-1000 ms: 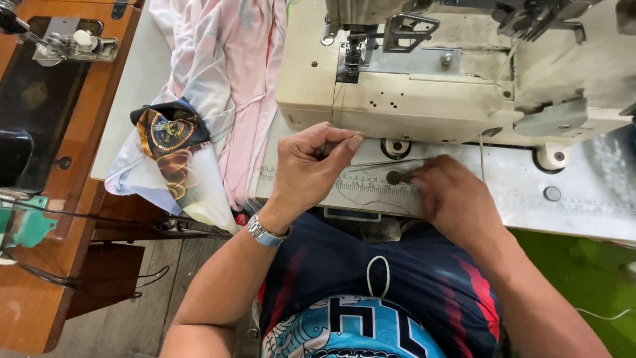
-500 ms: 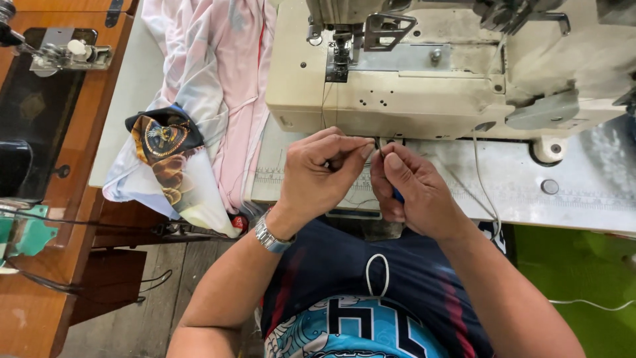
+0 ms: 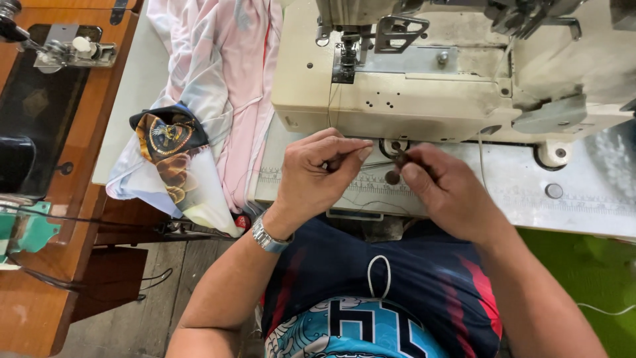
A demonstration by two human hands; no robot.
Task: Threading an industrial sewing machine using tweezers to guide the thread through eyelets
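Note:
My left hand is in front of a cream industrial sewing machine, thumb and forefinger pinched on a thin thread and a small dark piece. My right hand sits just to the right, fingers closed on a small dark tool near the thread's other end. The hands are a few centimetres apart over the machine's grey table. A metal wristwatch is on my left wrist.
Pink and white fabric lies heaped left of the machine, with a dark patterned cloth on it. A wooden table with a black sewing machine stands far left. Green material is at the lower right.
My hands were apart a second ago, came together fingertip to fingertip, and have now drawn slightly apart with the thread between them. The camera has shifted a little.

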